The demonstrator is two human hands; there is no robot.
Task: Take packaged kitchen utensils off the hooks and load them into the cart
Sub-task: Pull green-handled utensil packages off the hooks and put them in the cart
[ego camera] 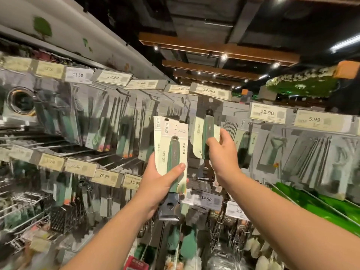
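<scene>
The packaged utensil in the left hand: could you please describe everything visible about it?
The packaged utensil is a pale cream card with printed characters and a hanging hole near its top. It carries a tool with a green and grey handle; a dark metal-looking head shows below the card. Free of the hooks, it is upright, tilted slightly. The left hand grips its lower half, thumb across the front.

We see open air in front of the display where both forearms reach. The pale green carded utensil pack [169,151] sits clear of the hooks. Around the hanging green-handled utensil pack [204,137], neighbouring clear-wrapped packs [239,137] crowd close on both sides. The yellowish price-tag strip [209,91] juts out above it, and protruding metal hook rods [120,90] line the upper row.
</scene>
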